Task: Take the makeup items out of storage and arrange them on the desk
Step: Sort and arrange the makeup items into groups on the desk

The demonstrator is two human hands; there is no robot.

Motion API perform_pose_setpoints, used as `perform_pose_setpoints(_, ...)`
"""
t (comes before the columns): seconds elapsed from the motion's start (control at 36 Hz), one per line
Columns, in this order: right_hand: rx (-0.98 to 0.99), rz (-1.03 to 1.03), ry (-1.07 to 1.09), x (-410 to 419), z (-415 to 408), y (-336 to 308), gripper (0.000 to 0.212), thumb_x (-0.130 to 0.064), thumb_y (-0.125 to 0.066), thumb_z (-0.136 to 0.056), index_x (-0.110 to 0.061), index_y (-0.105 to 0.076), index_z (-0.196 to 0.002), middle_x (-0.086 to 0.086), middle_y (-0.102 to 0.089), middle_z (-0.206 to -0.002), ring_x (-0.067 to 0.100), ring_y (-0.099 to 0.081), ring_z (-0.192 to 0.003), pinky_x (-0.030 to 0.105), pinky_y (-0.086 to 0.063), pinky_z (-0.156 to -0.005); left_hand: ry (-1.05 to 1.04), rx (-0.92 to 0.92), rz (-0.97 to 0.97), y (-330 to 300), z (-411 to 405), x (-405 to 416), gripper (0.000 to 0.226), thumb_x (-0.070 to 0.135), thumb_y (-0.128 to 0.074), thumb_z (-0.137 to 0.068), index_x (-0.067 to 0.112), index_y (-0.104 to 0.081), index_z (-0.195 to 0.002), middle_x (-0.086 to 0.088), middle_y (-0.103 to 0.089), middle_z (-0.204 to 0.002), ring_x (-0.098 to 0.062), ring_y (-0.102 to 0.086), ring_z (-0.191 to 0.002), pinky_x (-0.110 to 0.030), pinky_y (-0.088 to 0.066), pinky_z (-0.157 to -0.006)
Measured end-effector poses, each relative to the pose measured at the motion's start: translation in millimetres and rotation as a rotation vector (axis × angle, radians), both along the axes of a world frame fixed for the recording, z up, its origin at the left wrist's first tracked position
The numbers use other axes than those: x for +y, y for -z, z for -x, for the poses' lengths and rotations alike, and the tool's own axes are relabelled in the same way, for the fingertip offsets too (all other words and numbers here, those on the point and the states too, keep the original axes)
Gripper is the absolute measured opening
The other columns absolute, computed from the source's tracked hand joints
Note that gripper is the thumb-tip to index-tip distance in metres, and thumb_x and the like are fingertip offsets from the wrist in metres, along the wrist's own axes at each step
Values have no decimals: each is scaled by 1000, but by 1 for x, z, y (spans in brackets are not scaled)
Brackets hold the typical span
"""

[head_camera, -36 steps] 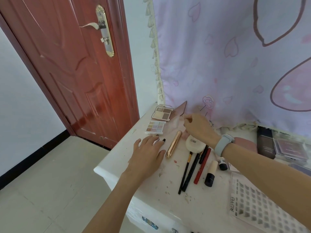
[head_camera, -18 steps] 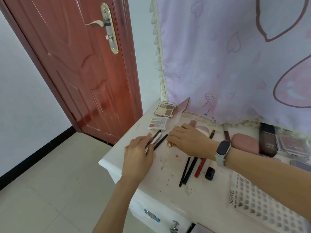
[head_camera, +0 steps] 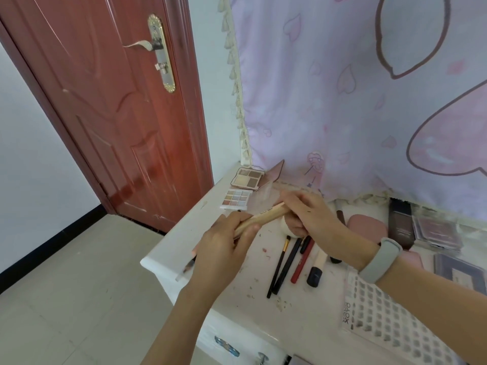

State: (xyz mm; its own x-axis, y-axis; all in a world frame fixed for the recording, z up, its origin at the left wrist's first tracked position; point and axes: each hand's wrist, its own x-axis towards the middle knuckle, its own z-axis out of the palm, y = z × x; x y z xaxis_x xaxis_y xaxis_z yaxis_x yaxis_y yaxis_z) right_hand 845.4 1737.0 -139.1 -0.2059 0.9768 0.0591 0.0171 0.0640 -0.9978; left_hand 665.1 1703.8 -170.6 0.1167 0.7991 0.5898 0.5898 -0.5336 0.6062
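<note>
Your left hand (head_camera: 224, 248) and right hand (head_camera: 311, 214) both close around the gold tube (head_camera: 263, 218), holding it above the white surface (head_camera: 303, 312); the left hand also grips a thin dark pencil (head_camera: 188, 267). Two open eyeshadow palettes (head_camera: 238, 197) lie at the far left, and brushes and pencils (head_camera: 287, 262) lie just right of your hands.

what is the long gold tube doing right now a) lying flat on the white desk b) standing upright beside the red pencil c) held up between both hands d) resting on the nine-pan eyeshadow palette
c: the long gold tube is lifted off the white desk, with the left hand gripping its lower end and the right hand closed on its upper end.
</note>
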Motion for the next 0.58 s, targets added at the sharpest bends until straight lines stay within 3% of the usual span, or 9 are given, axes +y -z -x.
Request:
perform_pose_setpoints(0.08,-74,16,124,-4,5,8,34,-30,-44,-97,-9,-60,-76,-9,-33,-41,6,-26,-34,16,-24,-35,-63,59,2,1,-3,-4,46,46,-39,-89,9,-65,-80,14,-37,-45,-9,-37,-38,-30,-43,-54)
perform_pose_setpoints(0.17,-196,-158,123,-10,7,15,27,-24,-39,-98,-15,-58,-81,-14,-35,-43,5,-28,-39,17,-26,-39,-25,-186,301,5,-9,-5,52,51,-33,-90,15,-65,-68,10,-35,-38,-7,-35,-39,-22,-35,-49)
perform_pose_setpoints(0.22,-258,-277,68,-14,5,17,21,-21,-39,-98,-21,-55,-85,-13,-38,-47,5,-29,-43,20,-28,-42,8,-345,460,9,-10,-5,50,41,-37,-96,19,-63,-60,8,-32,-39,-7,-31,-39,-24,-30,-44)
perform_pose_setpoints(0.28,-317,-368,-20,-17,1,16,17,-17,-39,-98,-25,-53,-91,-2,-41,-57,16,-33,-47,30,-31,-45,33,-430,533,13,-7,-5,51,35,-39,-98,21,-64,-56,8,-33,-42,-7,-29,-39,-23,-27,-43)
perform_pose_setpoints(0.33,-375,-356,-112,-20,-4,16,19,-12,-39,-98,-27,-52,-96,14,-49,-72,27,-37,-55,38,-35,-51,18,-408,552,15,-2,-3,51,34,-40,-98,22,-66,-56,5,-39,-47,-5,-30,-39,-22,-29,-44)
perform_pose_setpoints(0.39,-415,-305,-163,-20,-9,18,20,-11,-39,-98,-27,-52,-98,7,-55,-79,13,-44,-55,26,-38,-51,-17,-308,530,17,2,-2,50,33,-41,-98,20,-64,-55,7,-49,-48,-2,-34,-41,-19,-31,-45)
perform_pose_setpoints(0.44,-412,-183,-148,-20,-10,15,17,-23,-37,-99,-23,-54,-98,1,-60,-73,4,-50,-49,15,-38,-47,-17,-210,502,17,3,-3,50,31,-42,-98,9,-57,-55,12,-59,-52,6,-39,-46,-15,-33,-48)
perform_pose_setpoints(0.5,-500,-35,-165,-17,-10,15,38,-42,-31,-99,-17,-59,-92,2,-62,-59,10,-46,-39,17,-37,-40,-10,-161,459,17,1,-7,43,28,-42,-98,8,-54,-61,12,-56,-55,9,-42,-49,-15,-35,-50)
perform_pose_setpoints(0.58,-702,-13,-212,-17,-10,17,33,-29,-33,-100,-11,-59,-90,3,-58,-67,10,-41,-47,20,-36,-48,-40,-198,397,15,-5,-9,29,23,-39,-98,20,-58,-76,10,-52,-58,-2,-41,-47,-16,-35,-47)
